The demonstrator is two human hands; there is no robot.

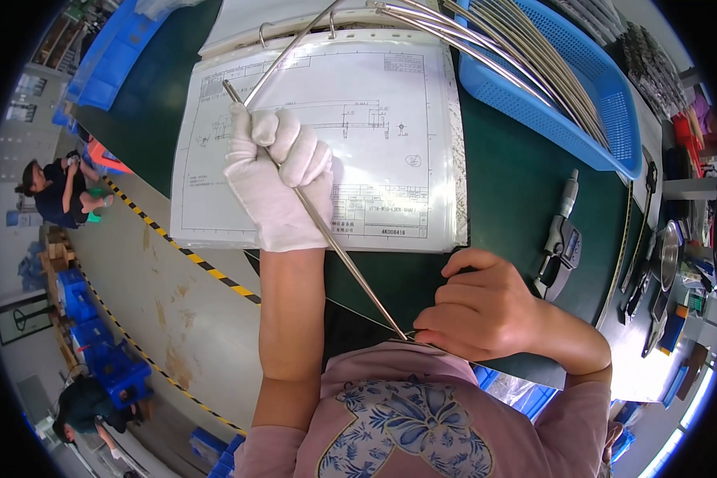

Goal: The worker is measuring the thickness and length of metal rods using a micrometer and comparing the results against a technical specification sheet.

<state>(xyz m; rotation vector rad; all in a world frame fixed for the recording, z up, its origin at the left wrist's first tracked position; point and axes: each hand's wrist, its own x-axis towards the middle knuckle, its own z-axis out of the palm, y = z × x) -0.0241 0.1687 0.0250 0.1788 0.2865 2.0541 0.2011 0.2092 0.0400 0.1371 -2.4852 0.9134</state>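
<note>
My left hand [277,177], in a white glove, grips a thin metal rod [350,263] near its upper end. The rod slants from upper left down to the right, over a technical drawing in a ring binder [390,119]. My right hand [486,307] is bare and pinches the rod's lower end close to my chest. A second thin rod [287,56] angles up from the gloved fist toward the binder rings.
A blue plastic basket [597,95] holding several long metal rods sits at upper right on the green table [518,183]. A digital micrometer [562,239] lies right of my right hand. Tools line the far right edge. Two people crouch on the floor at left, near blue crates.
</note>
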